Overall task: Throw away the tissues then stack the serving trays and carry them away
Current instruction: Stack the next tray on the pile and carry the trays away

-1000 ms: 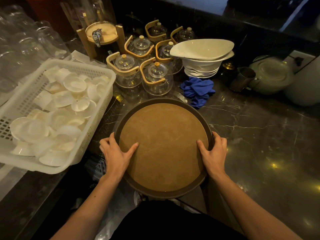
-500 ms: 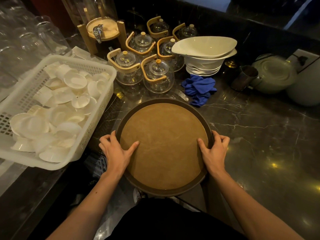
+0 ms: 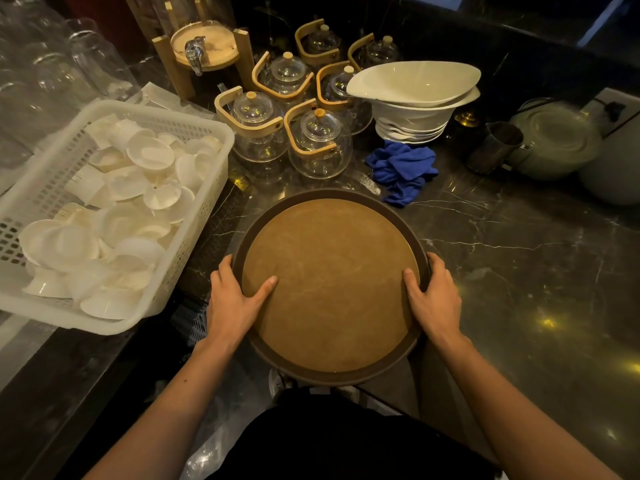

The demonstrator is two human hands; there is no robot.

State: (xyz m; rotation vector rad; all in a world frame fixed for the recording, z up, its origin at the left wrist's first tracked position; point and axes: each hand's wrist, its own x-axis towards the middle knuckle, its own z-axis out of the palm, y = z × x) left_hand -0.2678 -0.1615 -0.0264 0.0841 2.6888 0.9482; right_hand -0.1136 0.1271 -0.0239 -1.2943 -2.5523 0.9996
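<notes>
A round serving tray [image 3: 330, 282] with a dark rim and a tan cork-like surface sits in front of me, its near half past the edge of the dark marble counter [image 3: 519, 271]. My left hand [image 3: 233, 299] grips the tray's left rim, thumb on the tan surface. My right hand [image 3: 433, 299] grips the right rim the same way. Whether more trays lie stacked under it I cannot tell. No tissues are visible.
A white plastic basket [image 3: 194, 216] of small white dishes stands at the left. Behind the tray stand several glass teapots [image 3: 318, 143] with wooden handles, a stack of white bowls [image 3: 414, 98], a blue cloth [image 3: 401, 168], a metal cup [image 3: 493, 147] and a lidded pot [image 3: 557, 143].
Both hands keep their grip on the tray's rim. The view has shifted slightly; the tray sits a little further over the counter.
</notes>
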